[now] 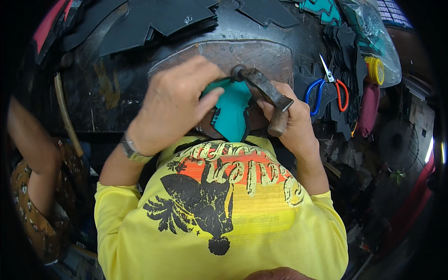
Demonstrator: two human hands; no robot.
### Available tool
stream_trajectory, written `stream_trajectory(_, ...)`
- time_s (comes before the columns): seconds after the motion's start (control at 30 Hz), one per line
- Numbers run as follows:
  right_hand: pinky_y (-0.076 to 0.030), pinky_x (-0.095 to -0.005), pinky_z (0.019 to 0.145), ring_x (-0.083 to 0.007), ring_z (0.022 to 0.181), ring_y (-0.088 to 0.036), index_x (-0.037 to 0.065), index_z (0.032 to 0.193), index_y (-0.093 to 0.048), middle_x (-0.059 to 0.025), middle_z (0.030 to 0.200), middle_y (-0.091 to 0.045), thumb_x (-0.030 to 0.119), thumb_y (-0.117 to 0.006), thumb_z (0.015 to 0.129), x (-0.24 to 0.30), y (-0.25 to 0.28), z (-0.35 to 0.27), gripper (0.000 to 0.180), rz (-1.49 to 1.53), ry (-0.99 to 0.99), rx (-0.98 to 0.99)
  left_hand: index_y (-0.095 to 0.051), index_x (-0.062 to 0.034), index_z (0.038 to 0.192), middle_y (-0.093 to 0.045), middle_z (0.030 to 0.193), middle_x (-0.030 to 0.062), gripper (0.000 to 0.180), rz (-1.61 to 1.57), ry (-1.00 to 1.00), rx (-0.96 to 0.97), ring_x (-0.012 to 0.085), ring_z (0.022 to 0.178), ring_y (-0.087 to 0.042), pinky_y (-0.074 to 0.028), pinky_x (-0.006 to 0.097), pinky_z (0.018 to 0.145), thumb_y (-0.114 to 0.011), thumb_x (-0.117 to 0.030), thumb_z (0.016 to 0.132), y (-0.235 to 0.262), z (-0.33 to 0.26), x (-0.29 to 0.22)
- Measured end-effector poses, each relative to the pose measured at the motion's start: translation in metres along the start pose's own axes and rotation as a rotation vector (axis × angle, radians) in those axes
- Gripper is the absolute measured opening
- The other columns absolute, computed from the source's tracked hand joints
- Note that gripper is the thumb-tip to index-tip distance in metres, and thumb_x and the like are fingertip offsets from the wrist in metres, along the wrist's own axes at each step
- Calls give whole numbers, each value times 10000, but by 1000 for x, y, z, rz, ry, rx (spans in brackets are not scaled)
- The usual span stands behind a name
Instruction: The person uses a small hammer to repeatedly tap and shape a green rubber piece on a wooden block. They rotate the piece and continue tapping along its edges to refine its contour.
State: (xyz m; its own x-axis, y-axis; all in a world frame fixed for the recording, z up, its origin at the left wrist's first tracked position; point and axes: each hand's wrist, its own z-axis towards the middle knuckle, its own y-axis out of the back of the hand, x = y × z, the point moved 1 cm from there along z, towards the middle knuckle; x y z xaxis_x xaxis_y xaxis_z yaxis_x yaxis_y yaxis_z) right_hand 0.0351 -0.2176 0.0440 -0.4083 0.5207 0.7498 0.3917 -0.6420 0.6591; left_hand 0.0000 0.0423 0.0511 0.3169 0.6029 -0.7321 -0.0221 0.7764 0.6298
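My left hand [179,95] is closed on the upper left edge of a teal-lined, black-edged cut piece [233,109], thumb and fingers on either side of it. The piece rests partly on a worn brown slab [261,51], its lower end pointing toward me. In my right hand [298,119] is a hammer [267,86], gripped close to its head with the short wooden handle [278,122] angled down. Its round striking face lies at the top edge of the teal piece. Whether it touches the piece I cannot tell.
Scissors [328,81] with blue and red handles lie right of the slab on stacked black pieces [345,56]. More black cut pieces [158,21] sit at the back. A yellow roll [374,71] is far right, a wooden stick [67,114] at left, beside another person's arm [39,158].
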Motion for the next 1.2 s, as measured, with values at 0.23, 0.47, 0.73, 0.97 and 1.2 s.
stream_trajectory(0.23,-517,-339,619,-297,664,-707,58,1248,-626,-193,785,-666,7,-805,878,-4,-3,-5,414,-27,-83,2,-684,-50,981,-664,899,123,167,310,-83,282,358,833,-697,-553,455,699,-741,-67,826,15,22,-4)
stream_trajectory(0.47,-531,-299,651,-190,687,-709,25,1264,-641,-162,804,-678,-11,-821,867,1,4,-3,437,64,-45,-38,-662,-56,926,-589,849,106,173,215,-101,121,317,789,-689,-543,420,652,-776,-57,795,-14,6,-4)
stream_trajectory(0.73,-575,-337,698,-262,782,-760,32,1275,-649,-183,882,-724,-8,-796,873,21,-5,10,430,67,-8,-85,-694,-33,974,-557,840,103,274,130,-120,-1,303,738,-656,-534,397,641,-822,8,735,-22,-8,1)
stream_trajectory(0.97,-564,-300,751,-179,817,-708,-16,1268,-657,-113,994,-727,10,-791,909,26,15,10,384,85,7,-82,-707,-21,934,-531,785,107,250,75,-113,-76,287,699,-628,-509,388,616,-822,34,718,-28,-15,7)
stream_trajectory(1.2,-604,-389,743,-340,861,-779,22,1246,-658,-195,996,-743,-2,-763,871,26,-6,21,390,36,-173,161,-721,-16,940,-527,771,100,248,49,-139,-99,277,673,-614,-496,386,599,-826,37,722,-31,-18,9)
